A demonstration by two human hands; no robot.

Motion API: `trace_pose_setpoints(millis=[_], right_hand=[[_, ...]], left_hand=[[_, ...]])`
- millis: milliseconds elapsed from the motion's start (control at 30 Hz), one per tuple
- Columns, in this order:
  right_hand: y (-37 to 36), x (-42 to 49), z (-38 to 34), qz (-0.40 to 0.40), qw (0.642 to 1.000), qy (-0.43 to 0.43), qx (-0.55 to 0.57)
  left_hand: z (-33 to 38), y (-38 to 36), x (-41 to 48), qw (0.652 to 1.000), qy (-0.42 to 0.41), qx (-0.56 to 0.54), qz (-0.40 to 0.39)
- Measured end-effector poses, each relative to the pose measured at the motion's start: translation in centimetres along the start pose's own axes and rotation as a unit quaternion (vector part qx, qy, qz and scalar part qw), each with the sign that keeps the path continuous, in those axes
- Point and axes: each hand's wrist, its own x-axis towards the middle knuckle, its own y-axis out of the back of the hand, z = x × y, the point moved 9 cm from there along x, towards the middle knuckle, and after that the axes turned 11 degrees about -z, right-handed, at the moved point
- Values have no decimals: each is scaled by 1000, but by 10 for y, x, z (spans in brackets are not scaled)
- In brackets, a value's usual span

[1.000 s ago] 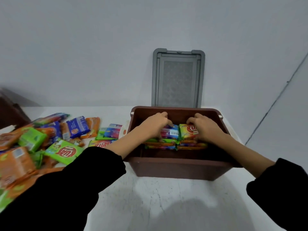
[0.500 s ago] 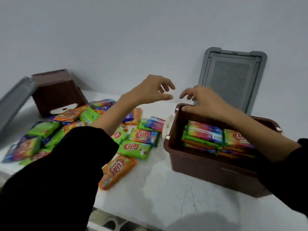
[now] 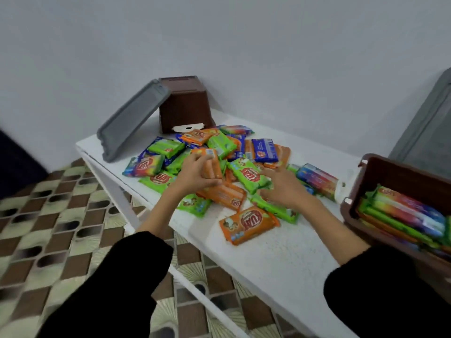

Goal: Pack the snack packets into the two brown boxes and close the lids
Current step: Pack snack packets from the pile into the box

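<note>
A heap of orange, green and blue snack packets (image 3: 219, 147) lies on the white table (image 3: 280, 254). My left hand (image 3: 192, 174) grips an orange packet (image 3: 211, 164) in the middle of the heap. My right hand (image 3: 284, 189) pinches the end of a green packet (image 3: 249, 174) beside it. One brown box (image 3: 390, 172) stands open at the right edge, with several packets (image 3: 402, 213) stacked flat inside. The second brown box (image 3: 185, 103) sits upside down at the back of the table against the wall.
A grey lid (image 3: 131, 120) leans against the upturned box. Another grey lid (image 3: 424, 132) stands against the wall behind the open box. An orange packet (image 3: 249, 223) lies alone near the table's front edge. Patterned floor tiles (image 3: 61, 228) show to the left.
Both hands left the open box, swung left over the table and came down onto the heap. The left hand took hold of an orange packet, the right a green one. The view turned left.
</note>
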Motion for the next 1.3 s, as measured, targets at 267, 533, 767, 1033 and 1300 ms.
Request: trace_pose_setpoints(millis=[267,533,767,1033,1300], right_hand=[[-42,-15,24,48,998,-6,-32],[-46,-30,30,19,999,27,-14],[-35,-16,29,-15,995,-7,98],[-12,-18,19,22,996,-32,78],[81,-86,-7,170,984,3,50]], left_hand=[[-4,-15,12,984,157,0,84],[-5,-16,16,985,161,37,41],[0,-8,15,983,160,-9,86],[2,2,9,987,128,-47,80],[114,56,-8,993,-80,6,84]])
